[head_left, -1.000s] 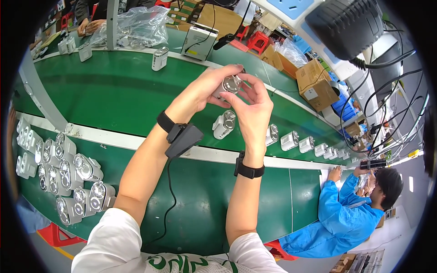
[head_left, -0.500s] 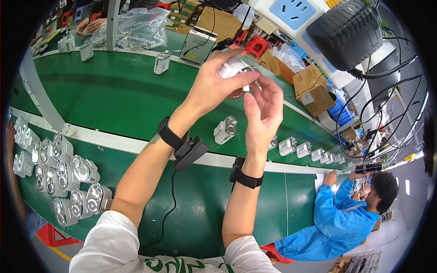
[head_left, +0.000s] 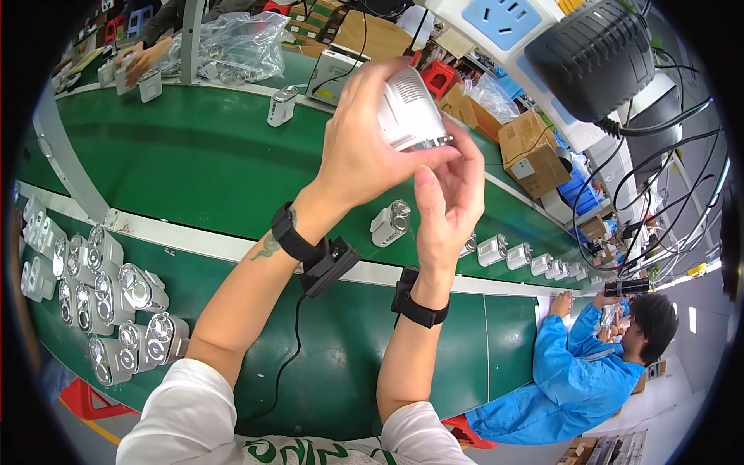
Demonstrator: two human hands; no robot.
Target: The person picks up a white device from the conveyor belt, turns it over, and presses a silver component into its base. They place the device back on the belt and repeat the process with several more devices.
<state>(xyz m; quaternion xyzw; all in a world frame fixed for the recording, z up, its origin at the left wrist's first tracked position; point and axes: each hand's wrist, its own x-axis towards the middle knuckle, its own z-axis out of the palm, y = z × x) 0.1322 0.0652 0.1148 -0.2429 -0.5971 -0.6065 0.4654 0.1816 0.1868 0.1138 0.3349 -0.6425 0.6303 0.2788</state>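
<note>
A white plastic device [head_left: 408, 108] with a slotted panel and a shiny silver end is raised above the green belt, its silver end turned down to the right. Wrapped round its left side is my left hand [head_left: 353, 139], closed on it with the thumb along the lower edge. My right hand [head_left: 449, 194] curls its fingers round the silver end; part of that contact is hidden. Beneath the hands, a similar white device [head_left: 390, 223] stands on the belt. Both wrists wear black straps, and a black box is attached at the left one.
Several like devices [head_left: 108, 298] crowd the left bench, and a row [head_left: 518, 256] runs along the belt's right. Another stands beyond [head_left: 282, 106]. A power strip [head_left: 496, 27] with a black adapter [head_left: 593, 58] hangs upper right. A co-worker in blue [head_left: 573, 356] sits at right.
My left hand has tilted the held device, so its slotted white side now shows and its silver end points lower. Far left, another person's hand has moved onto a device there.
</note>
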